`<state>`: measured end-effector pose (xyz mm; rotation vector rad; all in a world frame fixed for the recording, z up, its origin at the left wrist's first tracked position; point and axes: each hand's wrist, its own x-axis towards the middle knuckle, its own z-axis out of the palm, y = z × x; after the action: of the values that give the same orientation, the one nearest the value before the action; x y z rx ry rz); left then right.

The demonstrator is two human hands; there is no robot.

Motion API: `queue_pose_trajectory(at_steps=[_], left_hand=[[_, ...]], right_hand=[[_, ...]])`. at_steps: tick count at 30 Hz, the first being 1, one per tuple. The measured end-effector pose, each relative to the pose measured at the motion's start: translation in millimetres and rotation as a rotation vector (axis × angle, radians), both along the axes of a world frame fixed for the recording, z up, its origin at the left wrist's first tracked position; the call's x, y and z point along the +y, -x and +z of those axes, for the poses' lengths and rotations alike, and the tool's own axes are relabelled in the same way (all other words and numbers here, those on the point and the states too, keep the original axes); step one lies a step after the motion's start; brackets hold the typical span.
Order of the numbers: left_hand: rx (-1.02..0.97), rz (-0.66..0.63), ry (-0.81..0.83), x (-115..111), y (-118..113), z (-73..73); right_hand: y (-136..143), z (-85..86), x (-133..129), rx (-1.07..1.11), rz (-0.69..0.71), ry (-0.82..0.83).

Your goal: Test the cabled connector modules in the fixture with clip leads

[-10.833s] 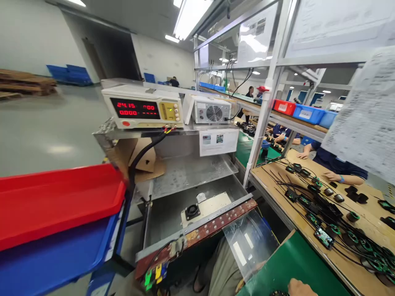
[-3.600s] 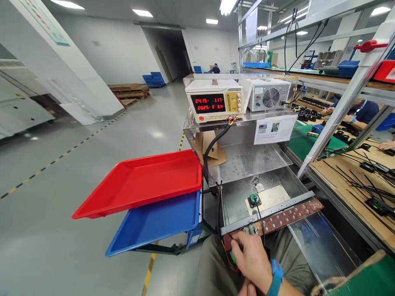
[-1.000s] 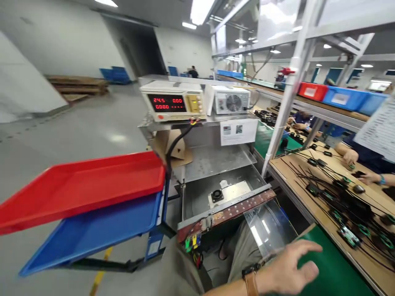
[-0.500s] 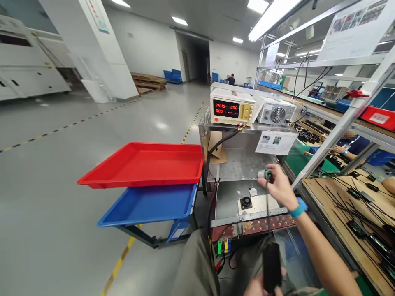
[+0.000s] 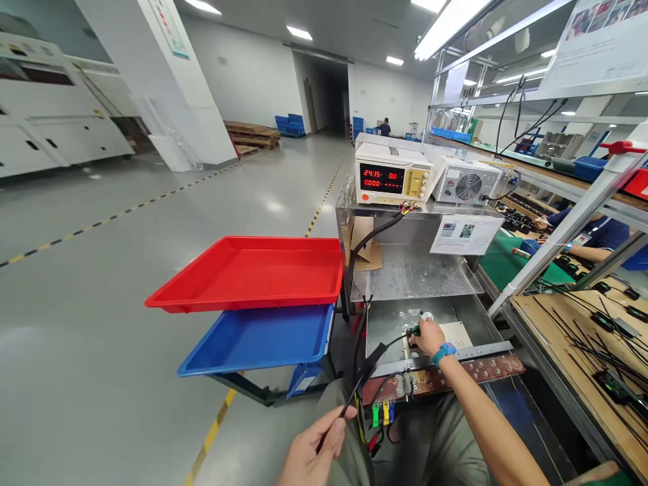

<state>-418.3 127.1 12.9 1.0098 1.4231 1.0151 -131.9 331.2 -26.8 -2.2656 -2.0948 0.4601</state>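
My left hand [image 5: 324, 439] is closed in a pinch on a thin black cable [image 5: 349, 403] above my knee. Along that cable hangs a flat black piece [image 5: 373, 359], apart from my fingers. Down in the metal bay, my right hand [image 5: 429, 335] is closed around a small part with a green piece [image 5: 416, 331] at the cable's far end; my fingers hide most of it. Under that hand lies a pale plate [image 5: 457, 335]. A small white round thing [image 5: 428, 316] shows just behind my fingers.
A power supply [image 5: 392, 177] with red digits stands on the metal shelf. Red tray [image 5: 273, 270] and blue tray [image 5: 273, 337] are at left. Coloured clips [image 5: 383, 413] hang below the drilled bar [image 5: 470, 370]. Black cables [image 5: 577, 331] cover the right bench; a co-worker [image 5: 602, 236] sits beyond.
My right hand has moved down and left into the bay with the small part. My left hand has moved left and now pinches the cable; the black piece hangs between both hands.
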Motion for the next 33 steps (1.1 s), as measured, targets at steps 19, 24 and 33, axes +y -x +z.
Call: queue_pose_trajectory(at_steps=[19, 24, 33], left_hand=[[0.556, -0.47, -1.239, 24.6, -123.5, 38.8], [0.31, -0.654, -1.42, 16.0, -145.5, 8.3], [-0.051, -0.048, -0.35, 34.9, -89.1, 25.5]], right_hand=[[1.4, 78.0, -56.9, 0.174, 0.124, 0.084], [36.7, 96.2, -125.0, 1.129, 0.138, 0.362], [31.4, 91.5, -180.6, 1.322, 0.023, 0.265]])
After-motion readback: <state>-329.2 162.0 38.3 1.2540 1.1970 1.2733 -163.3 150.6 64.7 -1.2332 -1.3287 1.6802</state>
